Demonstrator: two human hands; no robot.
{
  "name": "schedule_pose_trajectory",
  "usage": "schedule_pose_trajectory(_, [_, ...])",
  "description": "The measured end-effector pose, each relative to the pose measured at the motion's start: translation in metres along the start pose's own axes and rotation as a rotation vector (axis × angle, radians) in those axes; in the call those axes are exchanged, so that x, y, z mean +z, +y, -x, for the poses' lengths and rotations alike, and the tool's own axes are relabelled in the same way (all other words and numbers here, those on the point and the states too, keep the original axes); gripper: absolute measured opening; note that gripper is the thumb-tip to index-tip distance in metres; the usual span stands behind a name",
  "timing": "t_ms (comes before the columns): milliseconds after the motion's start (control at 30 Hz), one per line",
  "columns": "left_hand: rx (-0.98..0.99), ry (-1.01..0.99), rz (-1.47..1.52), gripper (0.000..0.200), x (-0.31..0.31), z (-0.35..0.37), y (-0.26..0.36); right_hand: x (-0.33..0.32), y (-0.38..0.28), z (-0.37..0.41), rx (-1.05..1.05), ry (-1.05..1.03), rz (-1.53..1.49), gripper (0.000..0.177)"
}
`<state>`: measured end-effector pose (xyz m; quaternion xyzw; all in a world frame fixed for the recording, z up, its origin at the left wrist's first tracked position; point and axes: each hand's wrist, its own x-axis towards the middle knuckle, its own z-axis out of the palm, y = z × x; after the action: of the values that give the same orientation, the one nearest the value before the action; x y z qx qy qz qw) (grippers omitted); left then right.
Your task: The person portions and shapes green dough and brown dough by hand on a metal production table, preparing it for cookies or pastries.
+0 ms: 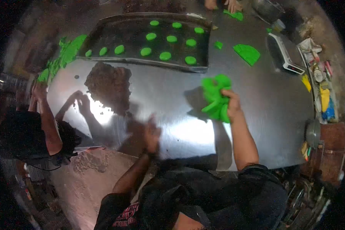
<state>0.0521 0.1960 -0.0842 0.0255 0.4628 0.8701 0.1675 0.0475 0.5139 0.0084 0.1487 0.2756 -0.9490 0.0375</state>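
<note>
My right hand (233, 105) grips a crumpled, folded sheet of bright green dough (215, 92) above the metal table (165, 90), and a shadow falls beside it. To the left, my left hand (152, 136) hovers near the table's front edge, blurred by motion, so its fingers cannot be made out. Beyond both hands lies a dark tray (130, 32) with several small green rounds (165, 56) on it. A flat green wedge of dough (247, 53) rests on the table behind my right hand, with a smaller green piece (218, 45) beside it.
A brown crumbly mass (109, 86) lies left of centre. At far left a co-worker's arm (50, 122) reaches toward green dough (71, 50). Another person's hands (233, 5) touch green dough at the top. A scale (285, 53) and cluttered tools stand at right.
</note>
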Motion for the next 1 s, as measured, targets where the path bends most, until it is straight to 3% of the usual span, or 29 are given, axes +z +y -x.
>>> schedule_pose_trajectory(100, [-0.022,0.025,-0.055,0.058,0.078,0.004,0.038,0.070,0.066,0.008,0.058,-0.249,-0.010,0.044])
schedule_pose_trajectory(167, [-0.002,0.072,-0.156,0.052,0.094,-0.005,0.072,0.106,0.090,0.000,0.062,-0.196,-0.030,0.040])
schedule_pose_trajectory(200, [0.204,0.149,-0.192,0.048,0.085,-0.016,0.076,0.106,0.088,-0.007,0.003,-0.167,0.187,0.037])
schedule_pose_trajectory(267, [0.289,0.176,-0.569,0.043,0.024,-0.037,0.072,0.083,0.094,-0.033,-0.099,-0.092,0.605,0.032])
schedule_pose_trajectory(300, [0.392,0.132,-0.904,0.041,-0.014,-0.043,0.061,0.032,0.106,-0.059,-0.459,0.091,1.067,0.019])
schedule_pose_trajectory(367, [0.585,0.033,-1.575,0.038,-0.073,-0.048,0.042,-0.016,0.084,-0.085,-0.130,0.455,0.626,0.011])
schedule_pose_trajectory(400, [0.368,0.116,-1.428,0.038,-0.062,-0.043,0.048,-0.048,0.064,-0.108,-0.480,0.512,0.875,0.008])
schedule_pose_trajectory(433, [0.174,0.222,-1.275,0.038,-0.050,-0.037,0.055,-0.069,0.025,-0.123,-0.575,0.509,1.075,0.011])
schedule_pose_trajectory(467, [0.209,0.213,-1.475,0.039,-0.046,-0.028,0.056,-0.095,-0.012,-0.152,-0.593,0.695,1.307,0.019])
schedule_pose_trajectory(500, [0.243,0.245,-1.476,0.040,-0.043,-0.020,0.053,-0.062,-0.040,-0.155,-0.760,0.839,1.437,0.021])
schedule_pose_trajectory(567, [0.361,0.306,-1.469,0.040,-0.035,-0.033,0.046,-0.120,-0.099,-0.232,-0.797,0.738,1.777,0.032])
schedule_pose_trajectory(600, [0.393,0.281,-1.539,0.040,-0.034,-0.038,0.044,-0.134,-0.115,-0.266,-0.737,0.882,1.839,0.038])
schedule_pose_trajectory(667, [0.462,0.224,-1.683,0.041,-0.036,-0.053,0.047,-0.134,-0.139,-0.305,-0.427,0.896,2.083,0.043])
schedule_pose_trajectory(700, [0.418,0.117,-1.706,0.041,-0.035,-0.064,0.050,-0.131,-0.137,-0.303,-0.563,0.767,2.233,0.041])
schedule_pose_trajectory(767, [0.248,-0.019,-1.704,0.040,-0.033,-0.084,0.055,-0.140,-0.139,-0.314,-0.506,0.584,2.134,0.045])
schedule_pose_trajectory(800, [0.135,-0.054,-1.670,0.039,-0.034,-0.090,0.055,-0.157,-0.150,-0.328,-0.310,0.551,1.904,0.050])
schedule_pose_trajectory(833, [0.029,-0.025,-1.461,0.038,-0.046,-0.097,0.054,-0.165,-0.149,-0.321,-0.300,0.480,1.850,0.051])
schedule_pose_trajectory(867, [0.156,-0.053,-1.422,0.037,-0.040,-0.096,0.063,-0.159,-0.145,-0.300,-0.304,0.414,1.798,0.053])
schedule_pose_trajectory(900, [0.281,-0.085,-1.385,0.035,-0.033,-0.096,0.071,-0.143,-0.128,-0.271,-0.448,0.480,1.664,0.056])
schedule_pose_trajectory(933, [0.184,-0.110,-1.411,0.035,-0.038,-0.094,0.075,-0.130,-0.108,-0.236,-0.584,0.538,1.519,0.060])
schedule_pose_trajectory(967, [0.086,-0.143,-1.433,0.034,-0.046,-0.098,0.078,-0.141,-0.091,-0.213,-0.567,0.410,1.054,0.055])
schedule_pose_trajectory(1000, [-0.012,-0.186,-1.451,0.033,-0.058,-0.103,0.079,-0.126,-0.068,-0.179,-0.437,0.384,0.788,0.049])
